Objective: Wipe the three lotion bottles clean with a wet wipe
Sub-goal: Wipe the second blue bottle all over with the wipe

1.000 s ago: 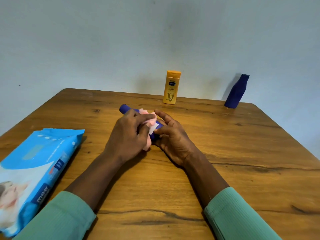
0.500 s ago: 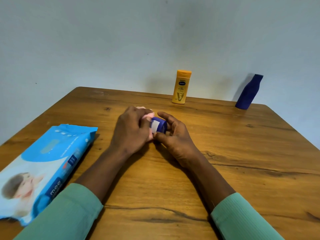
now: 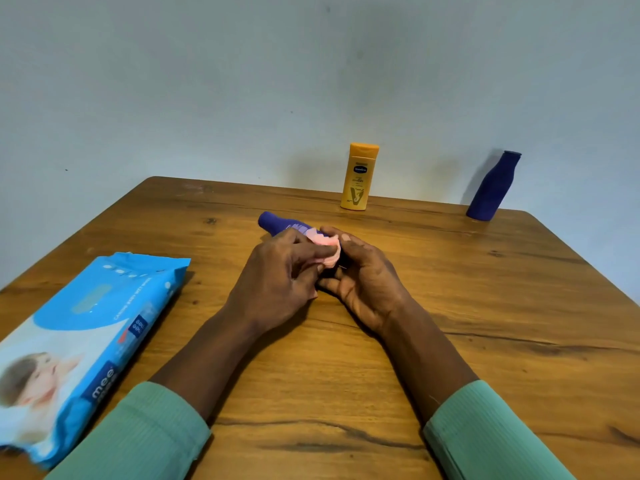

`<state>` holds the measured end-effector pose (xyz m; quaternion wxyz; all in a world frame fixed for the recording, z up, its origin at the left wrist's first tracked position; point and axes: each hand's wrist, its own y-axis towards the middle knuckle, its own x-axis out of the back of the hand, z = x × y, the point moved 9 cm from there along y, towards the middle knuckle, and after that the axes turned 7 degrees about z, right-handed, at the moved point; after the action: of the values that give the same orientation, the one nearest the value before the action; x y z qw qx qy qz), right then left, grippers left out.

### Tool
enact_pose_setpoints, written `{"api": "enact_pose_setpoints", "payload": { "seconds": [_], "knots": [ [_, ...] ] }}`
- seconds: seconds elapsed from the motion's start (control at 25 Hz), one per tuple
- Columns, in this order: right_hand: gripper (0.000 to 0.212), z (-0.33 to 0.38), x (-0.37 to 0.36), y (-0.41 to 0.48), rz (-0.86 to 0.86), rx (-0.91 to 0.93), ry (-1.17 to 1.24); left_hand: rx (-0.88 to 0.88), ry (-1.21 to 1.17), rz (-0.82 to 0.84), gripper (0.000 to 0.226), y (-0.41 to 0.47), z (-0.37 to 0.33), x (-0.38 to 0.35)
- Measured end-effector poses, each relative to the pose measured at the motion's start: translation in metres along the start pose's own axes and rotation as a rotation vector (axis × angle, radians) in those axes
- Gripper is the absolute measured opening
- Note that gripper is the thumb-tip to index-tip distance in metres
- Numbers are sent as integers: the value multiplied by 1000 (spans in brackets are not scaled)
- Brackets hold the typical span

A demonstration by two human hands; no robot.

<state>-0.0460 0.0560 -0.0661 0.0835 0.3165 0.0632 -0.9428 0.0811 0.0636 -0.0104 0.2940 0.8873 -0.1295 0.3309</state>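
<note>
Rotating the small blue bottle (image 3: 280,223) again: neck now points away-left, a moment ago its base faced me. Right hand (image 3: 363,282) grips it, left hand (image 3: 280,282) pinches pink wipe (image 3: 327,249) against it. First of three, mid-table.

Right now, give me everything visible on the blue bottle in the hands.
The dark blue lotion bottle lies tilted on its side, narrow rounded end pointing away and to the left. It looks like smooth plastic, with a pale printed label partly showing. The right hand cradles its lower body, hiding the base. The left hand presses a crumpled pink wet wipe against its middle. It is held low over the wooden table; contact with the table cannot be told.
</note>
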Motion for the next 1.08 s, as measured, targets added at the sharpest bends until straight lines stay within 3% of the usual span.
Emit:
{"api": "enact_pose_setpoints", "payload": {
  "seconds": [0.08, 0.2, 0.48, 0.68, 0.76, 0.96, 1.08],
  "knots": [
    [34, 2, -7, -2, 31, 0, -140, 28, 31, -100, 36, 3, 0, 9],
    [34, 1, -12, -3, 63, -14, -168, 65, 102, -186, 33, 4, -2, 13],
    [33, -2, 8, -1, -63, 2, 90, 98, 85, -161, 43, -4, 7, 1],
    [45, 13, -21, -7, 104, 77, -370, 122, 130, -308, 39, 4, 7, 28],
    [47, 13, -21, -8, 111, 87, -430, 159, 144, -316, 38, 7, 11, 30],
    [31, 5, 7, -1, -101, 86, -103, 108, 164, -212, 40, 0, 7, 13],
    [27, 6, 11, 1, -124, 86, 20, 77, 146, -187, 42, -1, 5, 11]
  ]
}}
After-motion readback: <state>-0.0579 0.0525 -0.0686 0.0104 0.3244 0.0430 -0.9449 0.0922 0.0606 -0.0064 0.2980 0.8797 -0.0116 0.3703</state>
